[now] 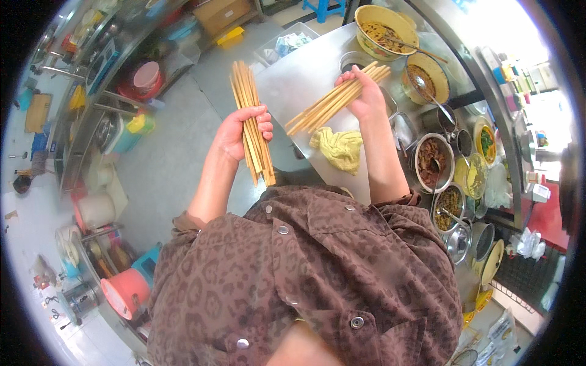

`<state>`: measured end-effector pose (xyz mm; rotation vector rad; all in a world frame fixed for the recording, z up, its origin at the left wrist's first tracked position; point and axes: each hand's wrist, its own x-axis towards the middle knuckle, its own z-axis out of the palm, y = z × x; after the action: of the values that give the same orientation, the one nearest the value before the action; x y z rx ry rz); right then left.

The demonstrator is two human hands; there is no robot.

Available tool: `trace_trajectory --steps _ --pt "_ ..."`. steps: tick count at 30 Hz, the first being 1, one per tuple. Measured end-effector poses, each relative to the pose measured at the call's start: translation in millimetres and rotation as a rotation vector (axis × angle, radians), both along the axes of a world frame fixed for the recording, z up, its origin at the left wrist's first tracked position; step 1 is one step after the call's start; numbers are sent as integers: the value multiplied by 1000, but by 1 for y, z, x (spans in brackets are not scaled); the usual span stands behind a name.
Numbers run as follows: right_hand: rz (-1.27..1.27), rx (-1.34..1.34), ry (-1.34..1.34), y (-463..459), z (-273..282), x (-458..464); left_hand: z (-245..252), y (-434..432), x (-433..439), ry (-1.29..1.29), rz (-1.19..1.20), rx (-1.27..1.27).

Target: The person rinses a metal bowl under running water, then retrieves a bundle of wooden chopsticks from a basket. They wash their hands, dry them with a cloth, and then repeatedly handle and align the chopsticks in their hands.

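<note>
My left hand [245,132] grips a bundle of light wooden chopsticks [247,91], held nearly upright in the picture over the floor beside the counter. A second bundle of chopsticks [327,104] is in my right hand [366,95], slanting down to the left above the steel counter [293,87]. The two bundles are apart. Below the right-hand bundle, a crumpled yellow-green cloth [339,148] lies at the counter's edge. Behind my right hand stands a round metal container [352,61], partly covered by the chopsticks.
Food-filled enamel basins [387,34] and pots, such as a metal pot of meat [432,162], line the counter's right side with ladles in them. A clear plastic bin [286,43] sits beyond the counter. Shelving with a pink bowl [146,75] and a pink bucket [126,293] is at left.
</note>
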<state>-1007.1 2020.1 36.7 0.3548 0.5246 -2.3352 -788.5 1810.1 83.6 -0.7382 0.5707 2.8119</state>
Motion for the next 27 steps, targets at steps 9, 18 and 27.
trace_trajectory --steps 9,18,27 --pt "-344 229 684 -32 52 51 24 30 3 149 -72 12" --pt "-248 678 1744 -34 86 141 0 40 -10 272 133 236" --pt "-53 341 2146 -21 67 150 -24 19 -8 517 -62 128"
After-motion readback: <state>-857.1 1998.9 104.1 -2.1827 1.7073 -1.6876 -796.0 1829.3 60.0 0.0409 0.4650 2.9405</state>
